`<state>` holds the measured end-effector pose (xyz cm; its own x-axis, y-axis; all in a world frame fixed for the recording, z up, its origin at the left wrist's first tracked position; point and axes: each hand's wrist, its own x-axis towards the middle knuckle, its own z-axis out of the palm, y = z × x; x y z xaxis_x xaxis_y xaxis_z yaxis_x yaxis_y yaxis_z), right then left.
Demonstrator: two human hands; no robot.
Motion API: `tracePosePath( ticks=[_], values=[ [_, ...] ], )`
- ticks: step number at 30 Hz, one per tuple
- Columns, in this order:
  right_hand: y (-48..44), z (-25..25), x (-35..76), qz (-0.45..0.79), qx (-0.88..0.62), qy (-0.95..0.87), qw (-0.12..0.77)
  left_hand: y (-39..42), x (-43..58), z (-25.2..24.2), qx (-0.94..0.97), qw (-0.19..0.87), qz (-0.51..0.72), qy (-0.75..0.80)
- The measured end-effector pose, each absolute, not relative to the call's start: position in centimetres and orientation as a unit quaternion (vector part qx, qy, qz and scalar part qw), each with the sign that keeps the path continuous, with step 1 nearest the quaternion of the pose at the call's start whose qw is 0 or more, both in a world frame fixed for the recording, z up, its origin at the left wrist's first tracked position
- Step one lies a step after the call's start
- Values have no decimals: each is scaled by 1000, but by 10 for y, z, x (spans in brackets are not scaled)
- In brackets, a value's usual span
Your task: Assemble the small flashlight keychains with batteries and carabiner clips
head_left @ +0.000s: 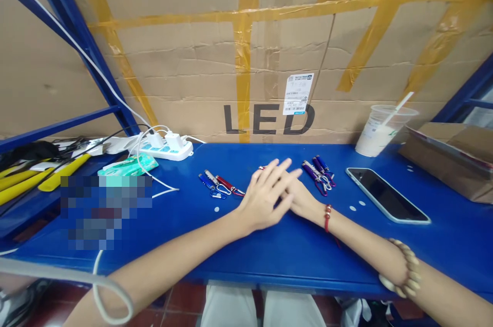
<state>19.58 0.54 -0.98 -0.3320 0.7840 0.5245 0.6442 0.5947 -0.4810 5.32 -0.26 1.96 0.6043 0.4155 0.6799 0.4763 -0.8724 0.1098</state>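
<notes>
My left hand lies across my right hand above the blue table, its fingers stretched out and apart. Most of the right hand's fingers are hidden behind it, so what they hold, if anything, does not show. A small red and silver tip peeks out just beyond the left hand's knuckles. Left of the hands are small keychain flashlights with carabiner clips: a blue one, a silver one and a red one. To the right lie several more in purple and blue.
A phone, a drink cup with a straw and an open cardboard box stand at right. At left are a power strip, a green packet, yellow-handled tools and a white cable. Behind stands a large taped carton.
</notes>
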Motion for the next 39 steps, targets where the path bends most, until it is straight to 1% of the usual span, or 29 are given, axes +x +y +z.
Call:
tracePosePath(
  ticks=[4,7,9,14,19,24,31,39],
  values=[
    [12,10,205,103,-452,-812,354,13,48,19,-815,-109,-451,-348],
    [9,12,203,92,-459,-829,307,28,47,14,-749,-240,-503,-357],
    [7,12,202,96,-453,-838,288,37,47,10,-713,-305,-525,-350],
    [8,12,203,109,-458,-836,281,42,46,10,-653,-384,-557,-341],
    [9,13,203,111,-461,-835,279,30,51,14,-612,-466,-557,-311],
    [10,11,203,109,-452,-842,275,25,56,14,-551,-517,-571,-321],
    [8,11,202,103,-470,-824,300,29,57,14,-526,-550,-544,-354],
    [4,17,199,114,-453,-821,330,25,56,15,-559,-541,-540,-320]
  ],
)
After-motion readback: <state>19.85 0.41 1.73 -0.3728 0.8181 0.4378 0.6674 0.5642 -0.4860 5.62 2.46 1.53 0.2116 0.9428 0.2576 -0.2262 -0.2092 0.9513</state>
